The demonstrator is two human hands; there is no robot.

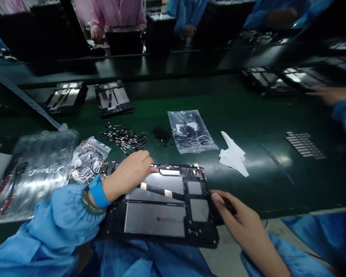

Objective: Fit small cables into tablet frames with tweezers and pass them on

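An opened tablet-like device (155,223), black-framed with silver battery panels and a dark ribbon cable (158,190), lies tilted in front of me at the bench's near edge. My left hand (132,171) curls over its far edge and grips it, the fingertips partly hidden behind the frame. At the right edge my right hand (238,215) is closed, its thumb by the device's side. A dark piece (230,206) shows between those fingers; its kind is unclear. A blue band (98,192) and a dark bracelet circle my left wrist.
Beyond lie loose short cables (123,136), small black parts (162,134), a clear bag (193,132), white paper (233,154), tweezers (278,165) and metal strips (305,145). Similar devices (113,98) stand farther back. A co-worker's hand (334,94) reaches in at right.
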